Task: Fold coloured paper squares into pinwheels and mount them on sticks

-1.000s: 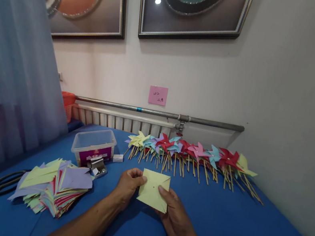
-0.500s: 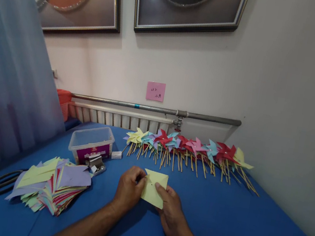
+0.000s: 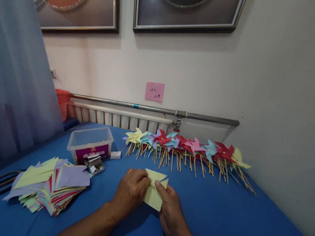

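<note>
A pale yellow paper square [image 3: 153,199] with slits cut in from its corners is held up between my two hands, above the blue tabletop. My left hand [image 3: 133,187] is closed at the paper's left edge, its fingertips pressed over toward the middle. My right hand [image 3: 171,206] grips the right side, thumb on the front face and fingers behind. The slit at the upper right corner stands apart. What lies under my left fingertips is hidden.
Finished paper pinwheels [image 3: 195,146] on sticks lie in a row along the back. At left are a stack of coloured paper [image 3: 74,176], black-handled scissors [image 3: 1,184], a plastic tub [image 3: 91,149], an opened small box [image 3: 95,162] and a small white box [image 3: 115,155].
My left hand has moved right across the paper, its fingers now nearer the middle. The slit at the upper right corner has spread wider. My right hand keeps its grip.
</note>
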Demonstrator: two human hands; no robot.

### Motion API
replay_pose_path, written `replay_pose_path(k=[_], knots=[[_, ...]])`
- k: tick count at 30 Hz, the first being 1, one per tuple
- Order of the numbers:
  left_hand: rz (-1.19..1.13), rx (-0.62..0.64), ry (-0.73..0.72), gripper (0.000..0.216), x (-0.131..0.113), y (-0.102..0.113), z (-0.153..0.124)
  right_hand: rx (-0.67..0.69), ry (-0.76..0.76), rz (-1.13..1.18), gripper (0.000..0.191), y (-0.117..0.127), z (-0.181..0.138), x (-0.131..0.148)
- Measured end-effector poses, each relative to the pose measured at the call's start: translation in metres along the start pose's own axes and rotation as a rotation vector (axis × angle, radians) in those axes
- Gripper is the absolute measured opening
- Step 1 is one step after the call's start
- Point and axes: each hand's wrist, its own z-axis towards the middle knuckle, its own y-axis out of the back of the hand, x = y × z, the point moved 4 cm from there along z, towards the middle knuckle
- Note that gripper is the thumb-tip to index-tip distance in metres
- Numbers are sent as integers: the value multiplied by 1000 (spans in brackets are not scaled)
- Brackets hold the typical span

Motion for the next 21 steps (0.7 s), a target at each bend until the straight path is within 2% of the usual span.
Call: replay_pose_path(k=[7,14,18,21], knots=[[141,20,-141,19,-1,-5,-2,-64,44,-94,36,9,3,0],[260,60,-217,17,-7,-4,0,-53,31,-60,41,8,5,-5],[219,63,-195,20,-11,-4,-1,-78,59,-72,43,11,11,-7],[30,93,-63,18,-9,-3,-1,-117,113,-141,39,17,15,-3]])
